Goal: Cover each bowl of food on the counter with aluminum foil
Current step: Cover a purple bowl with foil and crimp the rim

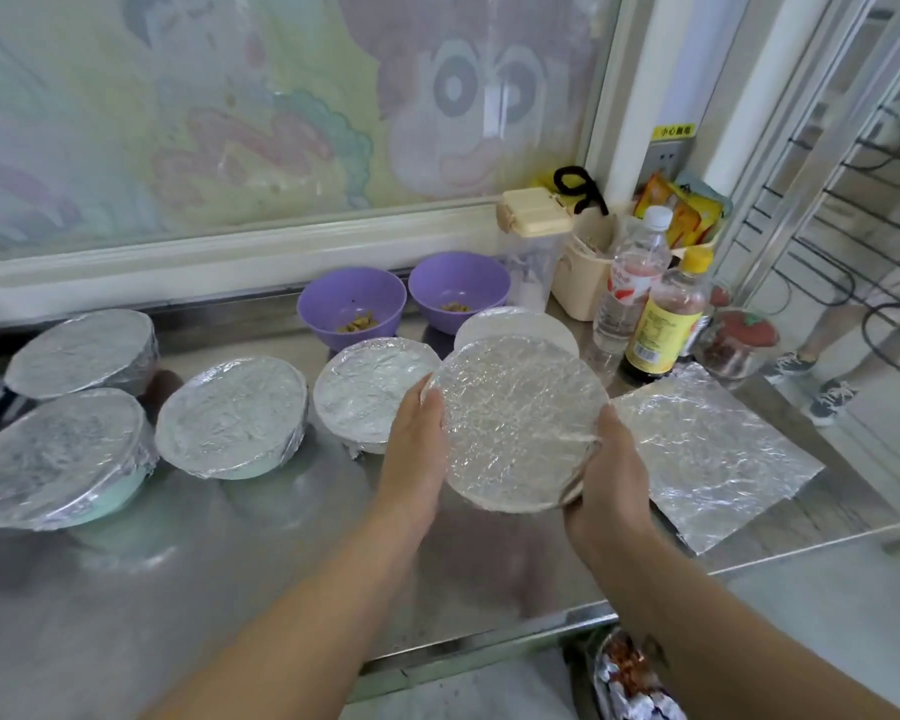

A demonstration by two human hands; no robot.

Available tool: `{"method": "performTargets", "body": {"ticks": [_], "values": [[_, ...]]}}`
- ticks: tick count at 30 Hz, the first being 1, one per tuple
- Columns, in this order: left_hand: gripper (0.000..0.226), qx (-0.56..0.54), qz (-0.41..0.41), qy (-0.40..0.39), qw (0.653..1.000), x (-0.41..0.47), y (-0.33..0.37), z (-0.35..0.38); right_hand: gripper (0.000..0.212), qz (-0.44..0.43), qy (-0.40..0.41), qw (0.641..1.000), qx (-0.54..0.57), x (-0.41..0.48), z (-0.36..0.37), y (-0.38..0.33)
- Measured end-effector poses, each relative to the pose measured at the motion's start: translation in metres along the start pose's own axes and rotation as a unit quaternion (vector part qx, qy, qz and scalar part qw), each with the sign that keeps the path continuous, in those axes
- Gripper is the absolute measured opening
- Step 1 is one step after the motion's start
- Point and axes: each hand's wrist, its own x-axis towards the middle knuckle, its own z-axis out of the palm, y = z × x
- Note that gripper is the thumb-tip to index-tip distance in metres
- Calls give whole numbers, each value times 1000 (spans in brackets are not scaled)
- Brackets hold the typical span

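Stainless steel makes up the counter [230,589], which fills the lower view, and behind it stands a translucent panel [281,96] printed with faded cartoon figures. Five foil-covered bowls sit on the steel: two at the far left, one behind [81,353] and a pale green one in front [58,454]; a third [232,415] near the middle; a fourth [370,392] just right of it; and a fifth [515,324] further back, partly hidden. In front of that fifth one, a sixth foil-covered bowl [515,423] is held between both hands, its crinkled top tilted toward the person. The left hand [417,444] presses flat against the bowl's left rim with its fingers tucked behind the edge, and the right hand [609,475] grips the lower right rim, thumb lying over the foil; the hands are apart, on opposite sides of the bowl. Whether the bowl touches the counter cannot be told. A loose sheet of aluminum foil [713,454] lies flat just to the right. Two purple bowls [352,304] [458,285] stand uncovered at the back, side by side, each with a little brownish food at the bottom. To their right are a cream caddy [588,272], a clear water bottle [630,283], a yellow-capped bottle of dark sauce [666,319] and a small jar with a red lid [739,340].
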Motion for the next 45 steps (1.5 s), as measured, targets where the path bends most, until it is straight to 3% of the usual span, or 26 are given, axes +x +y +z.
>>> {"method": "performTargets", "body": {"ticks": [3,6,10,13,16,21,24,28,31,36,38,40,42,45], "values": [[25,3,74,22,997,20,55,-31,32,-47,-69,996,-21,0,60,-33],[23,-8,94,39,995,44,102,-77,33,-55,-139,986,-69,3,132,-48],[48,0,79,86,993,80,135,-150,82,-84,-194,962,-171,13,230,-42],[29,-18,77,110,991,108,146,-198,101,-104,-221,934,-262,22,290,-24],[30,16,63,128,990,142,146,-240,115,-82,-236,909,-333,28,338,-4],[45,78,11,136,988,194,126,-289,79,-44,-262,892,-366,47,391,35],[57,120,-25,98,988,215,111,-305,90,1,-269,887,-375,64,408,63],[49,86,-87,71,990,229,89,-309,84,61,-262,889,-371,74,415,91],[59,-1,-157,62,986,236,70,-310,90,76,-260,883,-382,86,417,108],[62,39,-173,36,984,240,48,-311,90,78,-248,883,-391,94,417,121],[66,41,-183,35,982,238,47,-307,101,78,-257,879,-394,94,416,122],[53,61,-184,25,981,237,48,-305,118,79,-258,874,-403,95,413,123],[41,105,-190,28,976,234,52,-301,105,58,-264,861,-431,90,406,117],[59,159,-168,76,970,228,62,-293,69,-24,-287,806,-517,82,389,94]]}}
